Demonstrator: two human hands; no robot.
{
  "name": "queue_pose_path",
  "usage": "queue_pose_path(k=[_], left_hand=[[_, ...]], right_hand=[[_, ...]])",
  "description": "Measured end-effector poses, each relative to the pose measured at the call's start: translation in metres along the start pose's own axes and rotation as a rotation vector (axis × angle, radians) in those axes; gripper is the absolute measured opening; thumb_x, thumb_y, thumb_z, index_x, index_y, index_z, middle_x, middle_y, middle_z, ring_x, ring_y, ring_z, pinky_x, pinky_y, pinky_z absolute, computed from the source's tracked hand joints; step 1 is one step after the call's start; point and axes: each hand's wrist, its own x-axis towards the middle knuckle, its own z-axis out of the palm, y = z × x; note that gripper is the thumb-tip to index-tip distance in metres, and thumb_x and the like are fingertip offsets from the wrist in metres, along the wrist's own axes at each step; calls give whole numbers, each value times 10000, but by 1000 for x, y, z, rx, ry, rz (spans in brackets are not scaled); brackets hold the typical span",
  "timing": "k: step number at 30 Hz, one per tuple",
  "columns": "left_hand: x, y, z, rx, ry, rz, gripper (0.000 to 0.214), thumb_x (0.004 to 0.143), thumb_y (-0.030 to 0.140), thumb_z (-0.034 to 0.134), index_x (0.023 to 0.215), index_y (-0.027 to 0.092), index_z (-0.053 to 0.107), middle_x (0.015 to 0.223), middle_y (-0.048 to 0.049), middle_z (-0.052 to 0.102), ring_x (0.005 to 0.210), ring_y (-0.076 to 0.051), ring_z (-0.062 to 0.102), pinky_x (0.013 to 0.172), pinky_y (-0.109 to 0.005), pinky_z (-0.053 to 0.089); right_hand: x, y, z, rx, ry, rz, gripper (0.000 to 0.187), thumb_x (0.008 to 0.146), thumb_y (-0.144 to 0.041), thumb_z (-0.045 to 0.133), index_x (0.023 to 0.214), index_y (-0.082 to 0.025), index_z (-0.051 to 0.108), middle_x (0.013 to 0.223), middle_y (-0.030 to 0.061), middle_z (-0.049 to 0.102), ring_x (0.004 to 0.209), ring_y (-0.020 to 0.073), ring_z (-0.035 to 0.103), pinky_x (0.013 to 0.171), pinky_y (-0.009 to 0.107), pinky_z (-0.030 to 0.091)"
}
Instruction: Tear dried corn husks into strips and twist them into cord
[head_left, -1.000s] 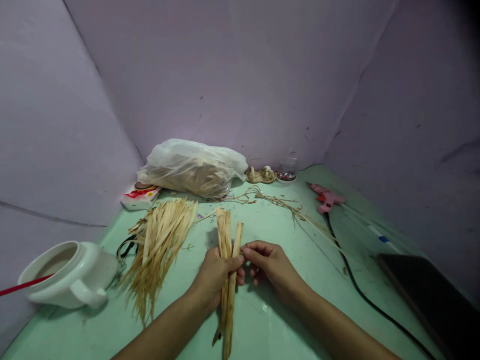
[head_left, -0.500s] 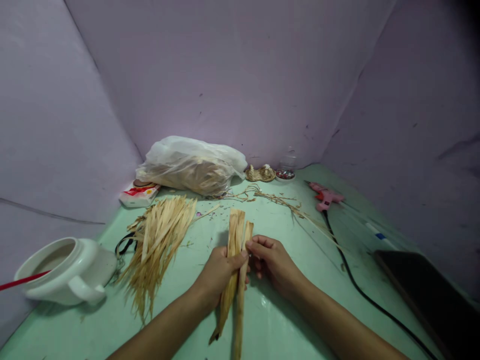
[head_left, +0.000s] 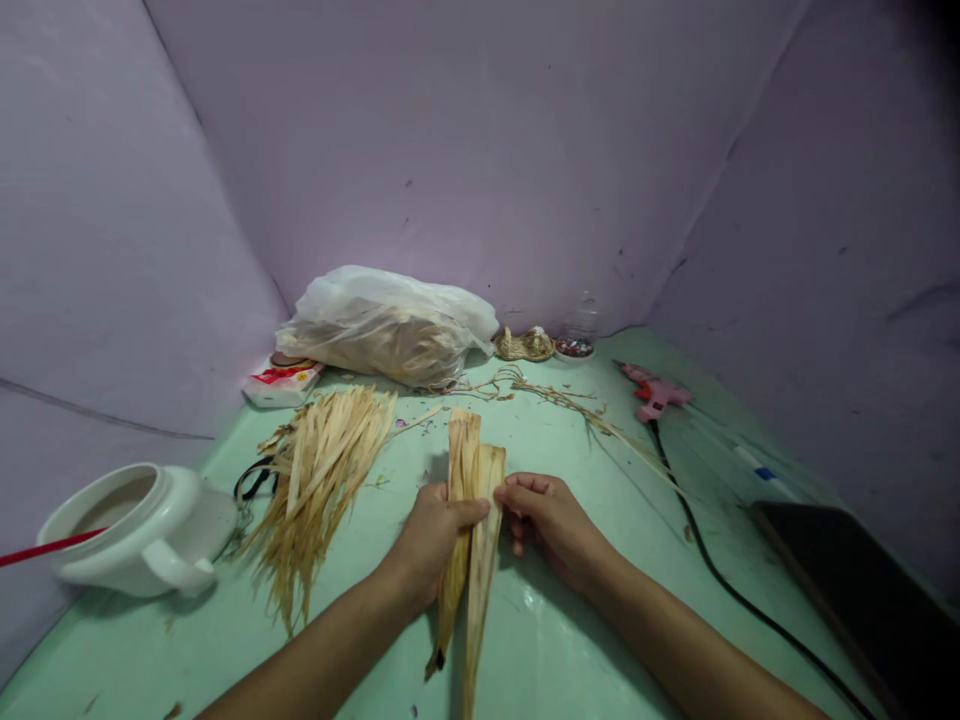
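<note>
My left hand (head_left: 436, 540) is closed around a bundle of dried leaf strips (head_left: 463, 450), its thumb pressed across the front. Beside the bundle, a wider pale dried leaf strip (head_left: 485, 570) hangs down past the bottom of the view. My right hand (head_left: 546, 520) pinches the right edge of this pale strip near its top, thumb against forefinger. Both hands are above the green table (head_left: 562, 640). To the left lies a fanned pile of dried leaf strips (head_left: 322, 480).
A white pot (head_left: 180, 530) with a red stick (head_left: 52, 547) lies at left. Behind are a plastic bag (head_left: 390, 320), a small box (head_left: 281, 385), a woven piece (head_left: 523, 345) and a dish of beads (head_left: 574, 349). At right are a pink glue gun (head_left: 654, 392), its black cord (head_left: 712, 560) and a dark slab (head_left: 847, 590).
The pale strip now shows its broad face, where it looked narrow before. The bundle in my left hand has shifted slightly left. My right hand keeps its pinch.
</note>
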Motion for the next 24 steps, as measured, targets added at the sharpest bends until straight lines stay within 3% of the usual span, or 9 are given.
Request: queue_pose_path(k=[3,7,11,18,24], left_hand=[[-1,1,1,-10,0,-8,121,601,199,589,672,103,608,524,-45,580,490,-153,529,497,-259,412],[0,-5,-1,99,178,60,137,591,223,642,676,132,584,515,-3,551,464,-120,479,443,-224,362],[1,-10,-2,135,131,112,126,584,197,653,665,136,577,550,-17,573,511,-138,517,487,-236,392],[-2,-4,0,24,164,70,143,556,156,645,676,126,573,563,-31,585,511,-144,529,511,-250,406],[-2,-7,-2,114,212,79,152,569,209,650,664,115,577,542,-32,575,488,-135,509,485,-240,386]], right_hand=[[-1,0,-1,-4,-2,11,185,585,-296,636,574,-146,528,387,-57,424,331,52,367,315,179,344],[-3,1,1,-134,-39,-32,280,587,-371,689,634,-145,531,437,-61,446,351,48,384,310,167,325],[-4,1,3,-253,-55,-50,357,568,-428,712,586,-156,481,430,-58,459,344,48,400,319,168,306],[-2,0,0,-148,-79,-2,293,552,-381,694,606,-142,534,429,-59,461,347,51,407,330,178,337],[-2,3,0,-212,-35,8,276,540,-340,702,594,-154,506,405,-71,448,325,48,389,306,168,307]])
